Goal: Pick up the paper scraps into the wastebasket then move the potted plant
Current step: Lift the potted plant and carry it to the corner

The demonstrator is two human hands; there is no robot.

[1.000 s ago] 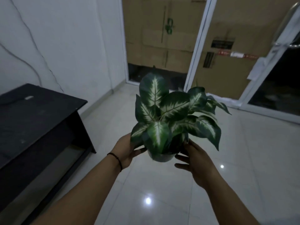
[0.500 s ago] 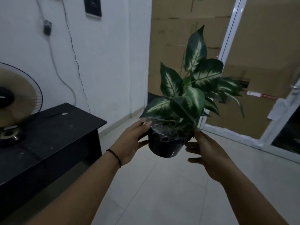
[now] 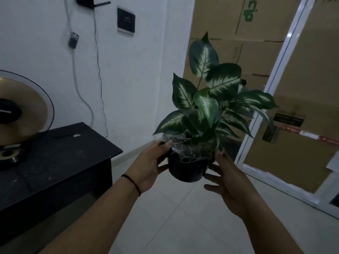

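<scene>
A person holds the potted plant (image 3: 190, 167) up in the air with both hands.

The left hand (image 3: 150, 165) presses the dark pot from its 9 o'clock side, thumb on the rim, and the right hand (image 3: 227, 182) presses it from 3 o'clock with fingers spread, so the pot is clamped between the two palms above the pale tiled floor (image 3: 174, 217). The plant leans a little to the right. A black table (image 3: 60, 154) with a fan (image 3: 20, 110) stands at 9 o'clock, well apart from the pot.
</scene>
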